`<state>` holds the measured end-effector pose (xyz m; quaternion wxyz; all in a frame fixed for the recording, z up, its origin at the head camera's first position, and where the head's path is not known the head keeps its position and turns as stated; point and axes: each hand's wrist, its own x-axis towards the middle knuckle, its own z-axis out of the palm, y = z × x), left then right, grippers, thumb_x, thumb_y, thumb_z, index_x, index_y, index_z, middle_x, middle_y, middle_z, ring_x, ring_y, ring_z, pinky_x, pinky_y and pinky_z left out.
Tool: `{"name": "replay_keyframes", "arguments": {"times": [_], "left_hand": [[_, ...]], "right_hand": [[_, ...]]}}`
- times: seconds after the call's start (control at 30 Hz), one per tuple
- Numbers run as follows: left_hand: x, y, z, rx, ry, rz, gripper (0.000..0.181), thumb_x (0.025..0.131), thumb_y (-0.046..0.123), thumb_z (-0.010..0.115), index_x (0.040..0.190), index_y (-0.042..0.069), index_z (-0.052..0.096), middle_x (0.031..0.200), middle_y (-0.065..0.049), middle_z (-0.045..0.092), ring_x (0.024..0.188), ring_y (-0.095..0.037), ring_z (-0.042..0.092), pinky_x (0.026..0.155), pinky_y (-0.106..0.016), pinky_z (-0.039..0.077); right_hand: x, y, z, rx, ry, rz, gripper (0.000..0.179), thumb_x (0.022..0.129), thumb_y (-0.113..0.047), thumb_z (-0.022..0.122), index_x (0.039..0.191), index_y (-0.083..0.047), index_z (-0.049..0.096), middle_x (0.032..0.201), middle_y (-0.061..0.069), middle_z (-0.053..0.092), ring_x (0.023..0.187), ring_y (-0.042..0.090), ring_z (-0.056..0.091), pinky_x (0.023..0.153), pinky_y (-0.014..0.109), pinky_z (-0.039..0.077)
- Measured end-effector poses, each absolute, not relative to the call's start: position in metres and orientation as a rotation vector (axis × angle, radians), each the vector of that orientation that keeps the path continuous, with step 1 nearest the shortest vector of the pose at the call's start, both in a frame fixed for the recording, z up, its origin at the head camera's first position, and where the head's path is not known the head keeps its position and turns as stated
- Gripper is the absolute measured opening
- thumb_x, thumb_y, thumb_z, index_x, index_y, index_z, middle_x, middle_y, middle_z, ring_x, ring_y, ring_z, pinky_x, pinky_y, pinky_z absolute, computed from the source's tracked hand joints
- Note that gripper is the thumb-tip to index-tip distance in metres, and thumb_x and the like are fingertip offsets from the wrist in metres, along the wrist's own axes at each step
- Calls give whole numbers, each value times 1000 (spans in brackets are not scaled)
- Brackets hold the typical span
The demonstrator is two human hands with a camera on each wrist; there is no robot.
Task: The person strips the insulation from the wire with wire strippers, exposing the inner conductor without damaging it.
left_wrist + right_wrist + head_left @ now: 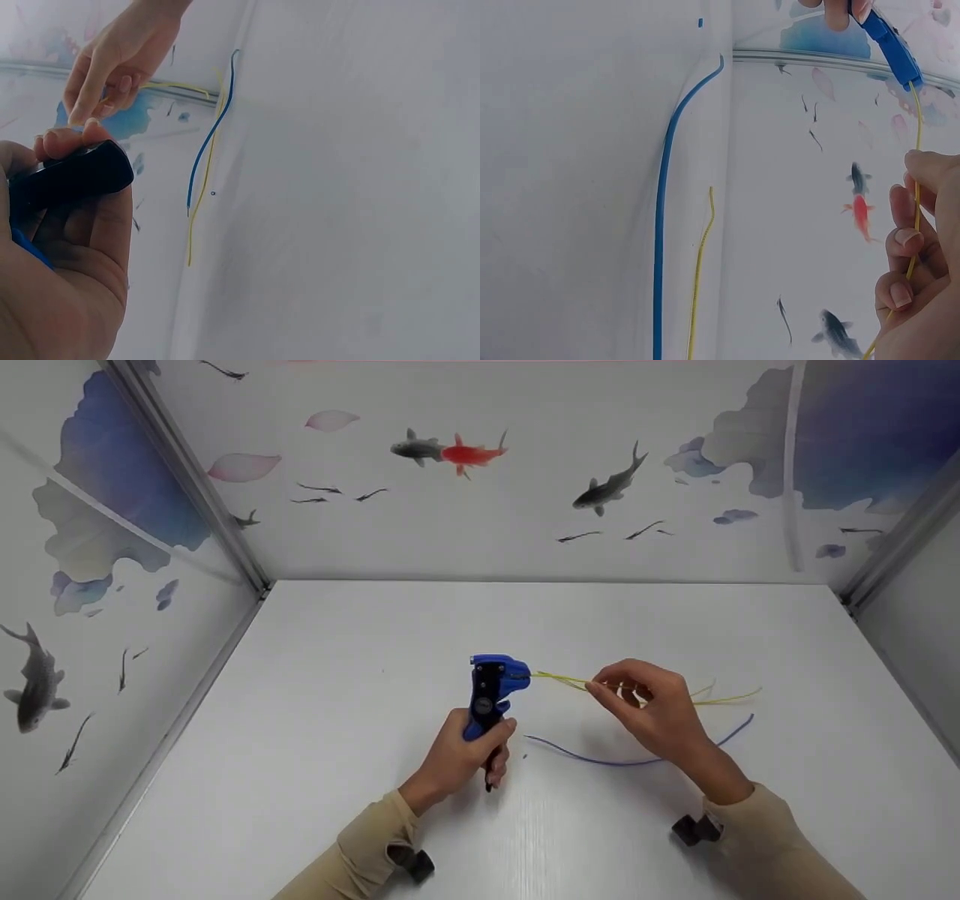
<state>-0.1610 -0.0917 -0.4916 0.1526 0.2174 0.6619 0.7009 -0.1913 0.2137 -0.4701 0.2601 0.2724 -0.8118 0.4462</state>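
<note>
A person in tan sleeves (772, 840) works at a white table (247, 780), the left hand (469, 754) wrapped around the grip of a blue-and-black wire stripper (486, 690) held upright above the surface. The right hand (656, 709) pinches a thin yellow wire (919, 124) between thumb and fingers, one end of it running into the tool's blue nose. Below, a blue wire (615, 764) lies in a shallow curve on the tabletop, with a second yellow wire (696, 289) just beside it (a tiny blue snippet (525, 756) rests near the blue wire's end). Printed fish (607, 487) decorate the panel behind.
</note>
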Motion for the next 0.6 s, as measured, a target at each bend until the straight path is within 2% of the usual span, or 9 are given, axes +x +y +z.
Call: {"name": "replay_keyframes", "arguments": {"times": [0.6], "left_hand": [[-160,-93,-491,613,1847,2018,42,112,29,60,80,3,55,62,-5,54,49,-19,54,53,-32,57]], "right_hand": [[-191,214,-471,748,-2208,1206,23,88,0,88,100,-19,80,80,-5,70,60,8,46,52,20,37]]}}
